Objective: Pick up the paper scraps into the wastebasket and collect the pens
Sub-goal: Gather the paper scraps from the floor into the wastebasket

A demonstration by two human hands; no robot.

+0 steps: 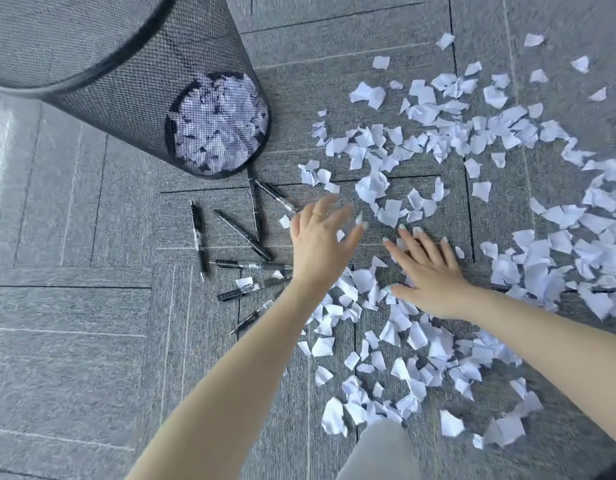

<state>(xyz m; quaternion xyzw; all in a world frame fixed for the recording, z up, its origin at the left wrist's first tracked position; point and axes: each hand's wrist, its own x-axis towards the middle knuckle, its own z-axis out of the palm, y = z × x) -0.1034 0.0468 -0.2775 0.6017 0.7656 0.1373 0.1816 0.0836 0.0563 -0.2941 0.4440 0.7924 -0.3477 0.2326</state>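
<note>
Fingers (pixel 408 237) of the right hand (pixel 429 271) lie spread and nearly flat on the floor (pixel 74 341), resting on a few of the paper scraps (pixel 438 140); they grasp nothing. Those of the left hand (pixel 320 237) are blurred but look loose and spread above the carpet, holding nothing as far as I can tell.

Scraps cover the floor ahead and to the right of both hands, and more show through the mesh at the bottom of the wastebasket (pixel 133 84), which stands up left. Pens (pixel 240 230) lie scattered between the basket and the left hand, a few with scraps on top of them.

Risks from here, as I judge them: a flat sweep could push the light scraps apart rather than gather them, loose pieces could drop from a full handful on the way to the basket, and pens half-buried in paper could be scooped in with it.
</note>
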